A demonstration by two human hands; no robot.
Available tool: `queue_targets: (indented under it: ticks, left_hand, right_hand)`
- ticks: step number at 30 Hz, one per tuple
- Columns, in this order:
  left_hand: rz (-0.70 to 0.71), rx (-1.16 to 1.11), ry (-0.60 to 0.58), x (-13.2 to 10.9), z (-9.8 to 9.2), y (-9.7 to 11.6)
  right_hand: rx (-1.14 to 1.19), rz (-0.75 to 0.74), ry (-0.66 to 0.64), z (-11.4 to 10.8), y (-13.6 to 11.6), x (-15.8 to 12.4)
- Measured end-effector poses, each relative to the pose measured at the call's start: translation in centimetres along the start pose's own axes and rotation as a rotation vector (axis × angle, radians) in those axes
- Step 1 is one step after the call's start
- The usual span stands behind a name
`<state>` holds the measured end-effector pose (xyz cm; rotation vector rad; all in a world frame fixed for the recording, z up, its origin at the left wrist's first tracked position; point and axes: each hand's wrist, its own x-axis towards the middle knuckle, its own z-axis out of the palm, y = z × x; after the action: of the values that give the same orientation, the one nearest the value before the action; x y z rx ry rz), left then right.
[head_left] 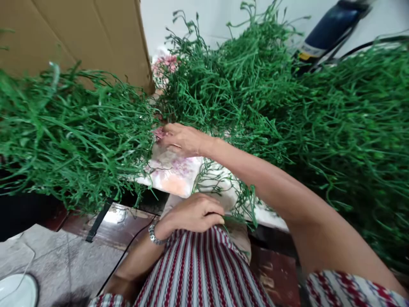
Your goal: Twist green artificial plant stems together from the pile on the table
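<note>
Curled at the table's near edge over the lap is my left hand, a metal watch on its wrist. Its fingers are closed, and whatever they may hold is hidden; a thin green strand shows by the fingertips. My right hand reaches across to the left, low over a flower-patterned surface. Its fingertips are blurred and meet a pinkish thing I cannot identify. Loose thin green stems lie between the hands. A heap of green plastic-looking stems is just left of my right hand.
Behind and right, large heaps of green stems cover the table. A cardboard sheet stands at the back left, near pink flowers. A dark blue cylindrical object leans at the back right. A white round basin sits on the floor.
</note>
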<state>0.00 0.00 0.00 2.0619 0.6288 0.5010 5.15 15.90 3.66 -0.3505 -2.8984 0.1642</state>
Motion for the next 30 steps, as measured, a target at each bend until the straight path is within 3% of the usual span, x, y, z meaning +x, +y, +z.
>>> queue_targets:
  ticks: [4,9,12,16,20,30]
  left_hand:
    - [0.004,-0.145,0.007,-0.3,-0.2,0.2]
    - [-0.061,-0.364,0.158,-0.9,-0.7,0.0]
    - [-0.116,-0.390,0.239,-1.3,-0.8,0.1]
    - [-0.175,-0.408,0.268,-1.5,-0.6,0.6]
    - [-0.161,-0.401,0.270,-1.2,-0.2,1.1]
    - [-0.051,-0.297,0.250,-0.2,0.8,2.1]
  right_hand:
    - [0.156,-0.023,0.176,-3.3,-0.9,-3.3]
    - [0.288,0.223,0.346,-9.0,-3.6,-9.4]
    - [0.366,0.351,0.474,-10.2,-6.2,-13.5]
    - [0.256,0.538,0.595,-8.3,-10.1,-17.5]
    - [0.207,0.661,0.720,-5.3,-12.7,-19.7]
    - [0.093,0.518,0.394,-2.4,-13.0,-20.2]
